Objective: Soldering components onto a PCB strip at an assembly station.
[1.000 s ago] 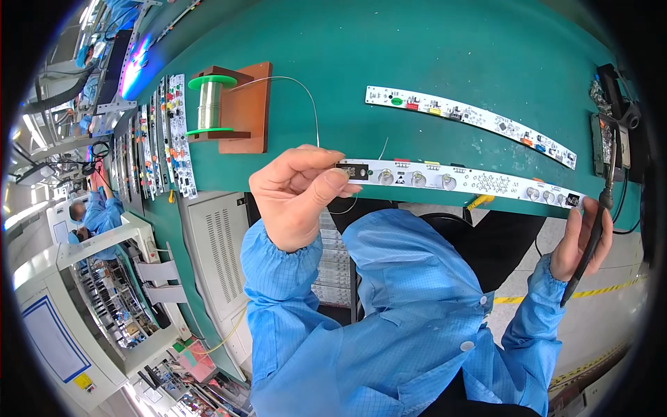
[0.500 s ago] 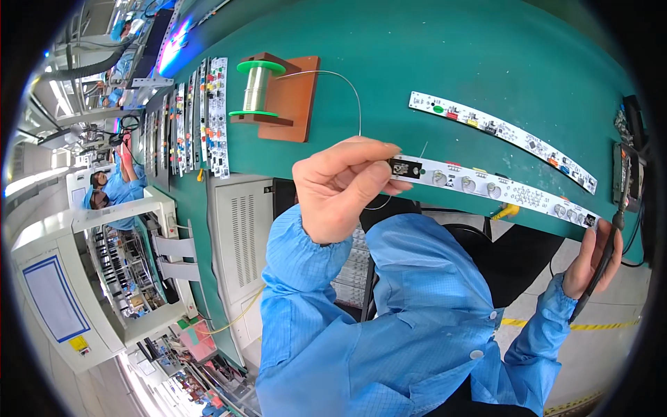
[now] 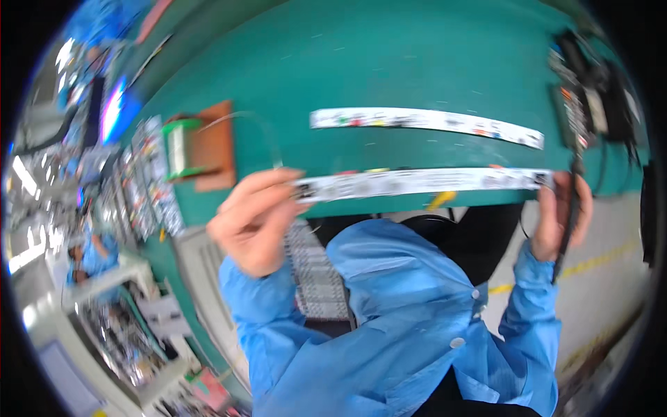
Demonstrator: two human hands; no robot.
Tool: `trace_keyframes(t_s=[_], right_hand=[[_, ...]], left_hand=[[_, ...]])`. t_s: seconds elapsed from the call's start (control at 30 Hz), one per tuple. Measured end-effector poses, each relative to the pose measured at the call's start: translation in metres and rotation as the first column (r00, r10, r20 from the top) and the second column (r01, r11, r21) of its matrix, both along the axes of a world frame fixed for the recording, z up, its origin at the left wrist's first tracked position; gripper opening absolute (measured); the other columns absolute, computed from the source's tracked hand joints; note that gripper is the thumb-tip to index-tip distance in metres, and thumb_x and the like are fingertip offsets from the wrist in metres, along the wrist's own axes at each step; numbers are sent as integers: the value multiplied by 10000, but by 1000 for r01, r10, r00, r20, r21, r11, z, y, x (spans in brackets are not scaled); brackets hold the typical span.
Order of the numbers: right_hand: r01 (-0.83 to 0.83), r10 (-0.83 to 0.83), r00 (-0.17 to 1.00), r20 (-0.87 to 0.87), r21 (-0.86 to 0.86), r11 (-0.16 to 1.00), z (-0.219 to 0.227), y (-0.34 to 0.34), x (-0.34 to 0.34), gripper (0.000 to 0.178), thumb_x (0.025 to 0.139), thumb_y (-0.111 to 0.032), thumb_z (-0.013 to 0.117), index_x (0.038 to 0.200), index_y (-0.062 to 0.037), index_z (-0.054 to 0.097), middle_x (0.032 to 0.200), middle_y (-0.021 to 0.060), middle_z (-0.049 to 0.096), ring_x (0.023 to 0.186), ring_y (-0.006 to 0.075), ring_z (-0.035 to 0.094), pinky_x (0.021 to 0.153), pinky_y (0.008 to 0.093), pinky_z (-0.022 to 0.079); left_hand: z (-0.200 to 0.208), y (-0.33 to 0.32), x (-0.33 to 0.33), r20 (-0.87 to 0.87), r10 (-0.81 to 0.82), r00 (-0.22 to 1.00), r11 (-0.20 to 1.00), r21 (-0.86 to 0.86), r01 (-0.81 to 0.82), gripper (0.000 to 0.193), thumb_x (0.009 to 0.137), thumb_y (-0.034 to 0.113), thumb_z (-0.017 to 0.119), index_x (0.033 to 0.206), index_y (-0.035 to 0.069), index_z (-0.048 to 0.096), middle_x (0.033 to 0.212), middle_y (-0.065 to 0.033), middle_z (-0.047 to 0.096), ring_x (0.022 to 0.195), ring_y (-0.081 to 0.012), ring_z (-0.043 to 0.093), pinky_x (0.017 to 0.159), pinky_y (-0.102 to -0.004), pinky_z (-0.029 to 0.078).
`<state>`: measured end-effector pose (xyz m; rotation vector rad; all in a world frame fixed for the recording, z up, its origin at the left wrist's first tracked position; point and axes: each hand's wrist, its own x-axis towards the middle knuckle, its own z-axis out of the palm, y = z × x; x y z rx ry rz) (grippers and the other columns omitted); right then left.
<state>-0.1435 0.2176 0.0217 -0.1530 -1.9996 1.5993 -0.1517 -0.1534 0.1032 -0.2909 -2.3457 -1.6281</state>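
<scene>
A long white circuit board strip [image 3: 424,182] is held level between my two hands, above the near edge of the green bench. My left hand [image 3: 253,219] is closed on its left end, with thin solder wire [image 3: 276,154] running up from the fingers. My right hand [image 3: 564,215] grips the strip's right end and also holds a soldering iron [image 3: 572,208] by its dark handle. A second white strip [image 3: 424,119] with small coloured parts lies on the bench beyond the held one. The picture is blurred, so fine details on the boards are lost.
At left a solder spool [image 3: 182,149] with green rims sits on a brown stand [image 3: 215,149]. Further left are several more circuit strips [image 3: 142,181]. Dark soldering equipment [image 3: 590,90] with cables stands at the far right. A yellow part [image 3: 442,200] shows at the bench's near edge.
The view has shifted and turned, so the bench items sit differently in it. The held strip has gone from slanting down rightward to nearly level. Both hands keep their grip.
</scene>
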Motion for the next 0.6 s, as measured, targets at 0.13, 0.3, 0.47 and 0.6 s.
trace_keyframes(t_s=[0.13, 0.3, 0.47, 0.6], right_hand=[[-212, 210, 959, -189, 8, 977, 11, -12, -8, 614, 728, 146, 611, 1281, -51, 434, 1122, 181, 588, 1062, 263, 560, 927, 386, 427], [-310, 303, 937, -176, -13, 951, 23, -7, -6, 598, 744, 100, 644, 1275, -73, 433, 1117, 185, 593, 1048, 267, 572, 910, 374, 437], [-353, 337, 931, -143, -109, 929, 27, -7, -6, 580, 740, 87, 664, 1254, -76, 450, 1096, 178, 601, 1019, 261, 585, 892, 373, 447], [-393, 369, 914, -167, -149, 907, 28, -7, -8, 564, 727, 76, 679, 1232, -64, 470, 1045, 169, 605, 971, 242, 589, 878, 370, 452]], left_hand=[[-13, -19, 1, 40, 35, 999, 990, 139, -40, 172, 753, -112, 601, 912, -70, 652, 998, -247, 611, 762, -241, 652, 646, -286, 569], [-29, -28, -12, 16, -41, 999, 976, 216, 36, 182, 789, -82, 621, 968, -57, 642, 1029, -246, 599, 707, -197, 632, 642, -264, 541], [-30, -30, -18, 28, -52, 998, 978, 206, 46, 179, 797, -78, 621, 973, -53, 644, 1041, -243, 596, 693, -188, 622, 642, -259, 531], [-24, -35, -17, 44, -48, 998, 977, 208, 38, 191, 799, -79, 596, 982, -50, 642, 1060, -232, 590, 712, -185, 598, 668, -277, 512]])
